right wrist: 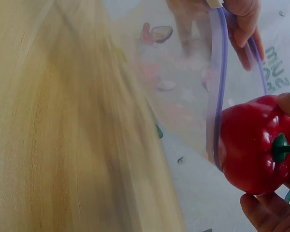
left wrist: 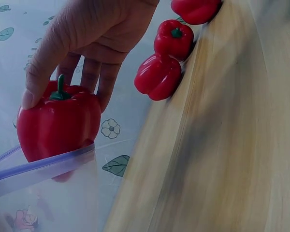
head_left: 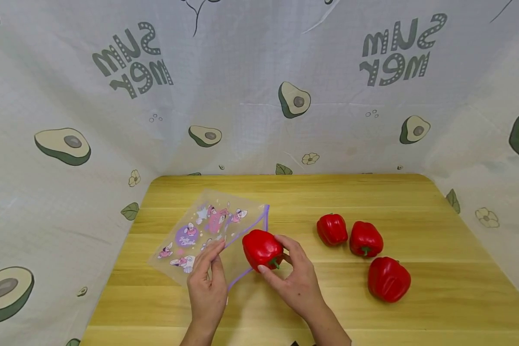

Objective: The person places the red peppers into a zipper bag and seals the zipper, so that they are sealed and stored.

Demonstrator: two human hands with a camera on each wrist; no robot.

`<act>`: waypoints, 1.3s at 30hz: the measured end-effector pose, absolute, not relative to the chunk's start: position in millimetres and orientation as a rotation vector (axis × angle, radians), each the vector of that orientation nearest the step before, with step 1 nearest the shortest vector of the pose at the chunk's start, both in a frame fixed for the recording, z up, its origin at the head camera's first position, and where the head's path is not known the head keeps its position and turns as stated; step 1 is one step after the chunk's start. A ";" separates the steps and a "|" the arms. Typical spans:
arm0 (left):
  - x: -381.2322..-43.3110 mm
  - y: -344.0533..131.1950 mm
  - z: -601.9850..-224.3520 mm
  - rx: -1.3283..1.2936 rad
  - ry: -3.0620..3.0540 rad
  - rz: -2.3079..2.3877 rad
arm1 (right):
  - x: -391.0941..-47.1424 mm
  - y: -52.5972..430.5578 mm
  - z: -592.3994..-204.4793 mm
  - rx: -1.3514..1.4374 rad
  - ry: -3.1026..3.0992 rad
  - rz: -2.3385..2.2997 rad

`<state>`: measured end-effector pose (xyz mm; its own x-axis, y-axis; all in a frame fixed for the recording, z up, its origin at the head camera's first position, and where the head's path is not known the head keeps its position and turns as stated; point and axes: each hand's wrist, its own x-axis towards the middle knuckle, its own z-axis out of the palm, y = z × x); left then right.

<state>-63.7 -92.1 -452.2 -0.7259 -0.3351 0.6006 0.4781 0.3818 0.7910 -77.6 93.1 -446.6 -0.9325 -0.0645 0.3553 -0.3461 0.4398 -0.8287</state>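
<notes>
My right hand [head_left: 299, 283] grips a red bell pepper [head_left: 260, 247] with a green stem, thumb on one side and fingers on the other. That pepper sits at the mouth of a clear zip bag [head_left: 186, 240] with purple edges and pink cartoon prints. In the left wrist view, the lower part of the pepper [left wrist: 58, 125] overlaps the bag's purple rim. My left hand [head_left: 208, 283] holds the bag by its opening, and the right wrist view has its fingers [right wrist: 244, 29] at the purple zip edge, where the mouth gapes apart.
On the right of the wooden table [head_left: 285, 317] lie three more red bell peppers: one farther back [head_left: 331, 229], one beside it [head_left: 365, 239] and one nearer the front [head_left: 388, 279]. A white curtain [head_left: 242, 72] with avocado prints surrounds the table's back and sides.
</notes>
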 end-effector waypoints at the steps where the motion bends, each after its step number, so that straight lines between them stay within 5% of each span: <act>1: -63.3 -91.8 -451.9 -0.116 -1.919 -1.431 | -77.7 92.6 -446.3 0.354 -2.431 1.467; 39: -58.8 -81.8 -448.1 -0.009 -1.912 -1.505 | -81.9 68.9 -450.1 0.428 -2.531 1.100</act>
<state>-58.8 -81.8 -448.1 -0.7593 -0.3972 0.5155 0.4079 0.3266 0.8526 -81.9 68.9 -450.1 -0.8942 -0.1349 0.4268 -0.4040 0.6536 -0.6400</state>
